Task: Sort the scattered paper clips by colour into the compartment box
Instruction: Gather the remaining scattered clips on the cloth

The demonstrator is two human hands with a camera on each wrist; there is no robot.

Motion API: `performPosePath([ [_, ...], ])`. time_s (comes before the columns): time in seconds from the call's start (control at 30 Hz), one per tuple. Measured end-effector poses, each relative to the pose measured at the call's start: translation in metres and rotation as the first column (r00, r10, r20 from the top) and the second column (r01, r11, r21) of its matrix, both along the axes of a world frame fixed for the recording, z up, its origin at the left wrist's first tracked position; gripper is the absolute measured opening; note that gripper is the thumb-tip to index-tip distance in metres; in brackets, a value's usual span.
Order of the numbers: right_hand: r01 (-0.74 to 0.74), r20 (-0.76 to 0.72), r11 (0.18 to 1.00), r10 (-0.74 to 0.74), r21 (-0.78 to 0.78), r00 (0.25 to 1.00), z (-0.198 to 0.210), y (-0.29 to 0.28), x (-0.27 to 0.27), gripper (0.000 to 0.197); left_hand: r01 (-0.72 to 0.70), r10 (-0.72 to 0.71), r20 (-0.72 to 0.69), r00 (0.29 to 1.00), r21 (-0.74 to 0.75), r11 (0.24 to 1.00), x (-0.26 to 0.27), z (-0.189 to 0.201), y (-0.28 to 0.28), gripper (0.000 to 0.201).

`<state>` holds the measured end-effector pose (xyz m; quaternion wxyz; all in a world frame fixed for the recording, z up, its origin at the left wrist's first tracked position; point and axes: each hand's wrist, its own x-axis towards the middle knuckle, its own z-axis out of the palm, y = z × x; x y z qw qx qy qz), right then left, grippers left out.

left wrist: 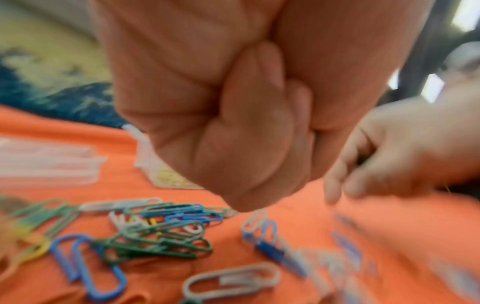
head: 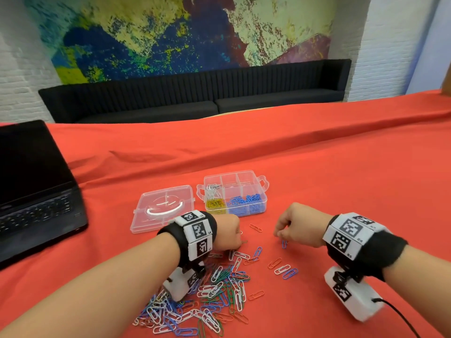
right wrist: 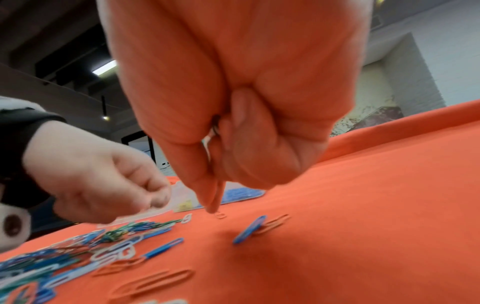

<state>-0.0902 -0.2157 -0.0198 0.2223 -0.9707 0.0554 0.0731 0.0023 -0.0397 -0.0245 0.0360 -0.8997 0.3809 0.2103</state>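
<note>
Right hand [head: 296, 224]: fingers curled, thumb and forefinger tips together and pointed down at the counter [head: 341, 167]. A blue clip [head: 284, 243] sits at or just below those fingertips; whether it is pinched or merely touched cannot be told. In the right wrist view a thin wire loop shows between the clenched fingers [right wrist: 259, 156].

Left hand [head: 225, 231]: fingers clenched, knuckles down over the far edge of the scattered clips [head: 212, 293]. What they grip, if anything, cannot be told.

The loose pile lies near the person, mostly under and left of the left wrist: white, blue, green and red clips mixed. A few strays lie between the two hands.

Compartment box [head: 233, 193]: clear plastic, open, standing just beyond the hands. Near-left cell holds yellow clips [head: 214, 204]; the near-right cells hold blue clips [head: 246, 200]; the far-left cell holds silver-white clips [head: 213, 190]. The remaining far cells show no contents.

The box lid [head: 163, 207] lies flat just left of the box. An open laptop [head: 31, 189] stands at far left on the red cloth.
</note>
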Motion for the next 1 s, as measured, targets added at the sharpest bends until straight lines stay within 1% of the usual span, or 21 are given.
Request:
performPosePath([
  [0.03,-0.018,0.003,1.0,0.018,0.003,1.0,0.0,0.005,0.002,0.019,-0.052,0.048,-0.083,0.995,-0.052,0.997,0.003,0.002,0.009,0.022],
  [0.07,-0.036,0.01,0.999,0.036,0.009,0.999,-0.001,0.011,0.004,0.019,-0.159,0.121,-0.244,0.962,-0.144,0.977,0.005,0.006,0.018,0.023],
  [0.1,-0.054,0.015,0.998,0.053,0.016,0.998,-0.001,0.017,0.007,0.019,-0.308,0.176,-0.443,0.879,-0.245,0.919,0.008,0.009,0.028,0.027],
  [0.13,-0.071,0.022,0.997,0.071,0.021,0.997,-0.001,0.024,0.009,0.02,-0.462,0.186,-0.613,0.768,-0.329,0.823,0.01,0.013,0.037,0.032],
  [0.2,-0.114,0.033,0.994,0.113,0.007,0.993,-0.001,0.038,0.017,0.023,-0.712,0.085,-0.827,0.556,-0.421,0.562,0.014,0.019,0.054,0.038],
  [0.27,-0.163,0.042,0.986,0.164,-0.036,0.986,-0.002,0.052,0.025,0.028,-0.852,-0.109,-0.912,0.394,-0.407,0.328,0.016,0.022,0.068,0.032],
  [0.3,-0.183,0.039,0.981,0.185,-0.058,0.982,-0.003,0.057,0.029,0.03,-0.895,-0.213,-0.92,0.328,-0.375,0.241,0.016,0.022,0.073,0.027],
  [0.33,-0.199,0.032,0.977,0.202,-0.073,0.979,-0.004,0.061,0.033,0.031,-0.923,-0.304,-0.912,0.274,-0.338,0.182,0.015,0.022,0.079,0.023],
  [0.37,-0.209,0.018,0.974,0.212,-0.086,0.977,-0.006,0.064,0.036,0.031,-0.94,-0.373,-0.898,0.231,-0.306,0.153,0.013,0.02,0.084,0.02],
  [0.43,-0.217,-0.013,0.969,0.217,-0.118,0.976,-0.008,0.066,0.041,0.029,-0.954,-0.436,-0.88,0.189,-0.27,0.132,0.01,0.016,0.09,0.019],
  [0.5,-0.195,-0.01,0.972,0.195,-0.128,0.981,-0.007,0.064,0.044,0.024,-0.964,-0.43,-0.886,0.175,-0.242,0.107,0.01,0.014,0.092,0.022],
  [0.63,-0.126,0.084,0.99,0.131,-0.067,0.988,-0.007,0.064,0.054,0.021,-0.971,-0.326,-0.923,0.205,-0.234,0.052,0.014,0.017,0.09,0.032],
  [0.73,-0.153,0.066,0.985,0.159,-0.084,0.985,-0.01,0.07,0.06,0.02,-0.968,-0.213,-0.952,0.219,-0.24,0.078,0.021,0.018,0.091,0.039],
  [0.77,-0.166,0.046,0.98,0.172,-0.109,0.984,-0.012,0.072,0.062,0.018,-0.96,-0.161,-0.958,0.236,-0.255,0.113,0.023,0.017,0.091,0.038],
  [0.8,-0.176,0.024,0.975,0.181,-0.134,0.983,-0.013,0.074,0.063,0.014,-0.943,-0.083,-0.957,0.28,-0.29,0.164,0.024,0.015,0.091,0.036],
  [0.83,-0.18,-0.002,0.971,0.182,-0.16,0.983,-0.014,0.075,0.064,0.01,-0.903,0.027,-0.928,0.372,-0.355,0.24,0.023,0.015,0.089,0.032],
  [0.87,-0.179,-0.026,0.966,0.177,-0.186,0.984,-0.014,0.075,0.065,0.009,-0.828,0.151,-0.847,0.51,-0.436,0.353,0.02,0.014,0.088,0.028],
  [0.9,-0.17,-0.049,0.963,0.164,-0.207,0.985,-0.015,0.074,0.065,0.014,-0.711,0.253,-0.702,0.665,-0.492,0.502,0.016,0.014,0.085,0.025],
  [0.93,-0.158,-0.068,0.963,0.146,-0.218,0.987,-0.013,0.072,0.063,0.022,-0.558,0.297,-0.508,0.809,-0.503,0.66,0.012,0.014,0.082,0.022],
  [0.97,-0.132,-0.083,0.967,0.116,-0.216,0.99,-0.011,0.069,0.061,0.025,-0.393,0.265,-0.317,0.911,-0.464,0.794,0.008,0.013,0.077,0.019],
  [1.0,-0.092,-0.09,0.981,0.078,-0.172,0.993,-0.009,0.067,0.058,0.023,-0.256,0.202,-0.174,0.964,-0.392,0.884,0.005,0.011,0.073,0.016],
])
